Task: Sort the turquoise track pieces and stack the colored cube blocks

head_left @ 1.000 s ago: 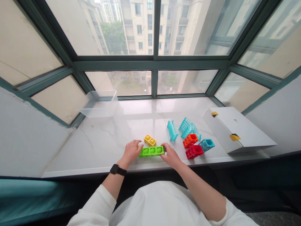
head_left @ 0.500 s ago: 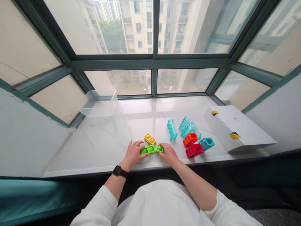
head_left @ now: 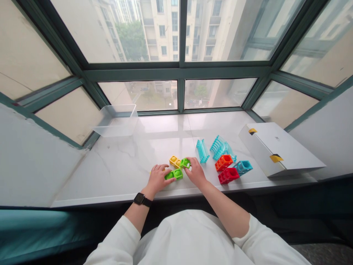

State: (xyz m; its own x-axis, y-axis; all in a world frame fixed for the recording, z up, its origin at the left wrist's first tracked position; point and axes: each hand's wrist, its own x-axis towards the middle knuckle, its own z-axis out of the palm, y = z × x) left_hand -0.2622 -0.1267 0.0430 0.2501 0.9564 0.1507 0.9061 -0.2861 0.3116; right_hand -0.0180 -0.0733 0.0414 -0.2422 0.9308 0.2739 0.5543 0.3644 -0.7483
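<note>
My left hand (head_left: pixel 158 179) is closed on a green two-cell toy block (head_left: pixel 178 173) lying on the white ledge, its left part hidden under my fingers. A single green block (head_left: pixel 184 163) is pinched in my right hand (head_left: pixel 195 171), just above and right of the left hand's piece, with its edge overlapping the yellow block (head_left: pixel 174 161) behind. A sliver of yellow also shows by the left fingertips.
To the right stand an orange block (head_left: pixel 223 162), a red block (head_left: pixel 228 176) and a blue block (head_left: pixel 242 168). Clear turquoise track pieces (head_left: pixel 203 151) lie behind them. A white box (head_left: pixel 281 147) is at far right; a transparent bin (head_left: pixel 117 127) stands back left by the window.
My right hand has lifted the single green block up and slightly left, away from the end of the two-cell piece. The left hand stays nearly in place.
</note>
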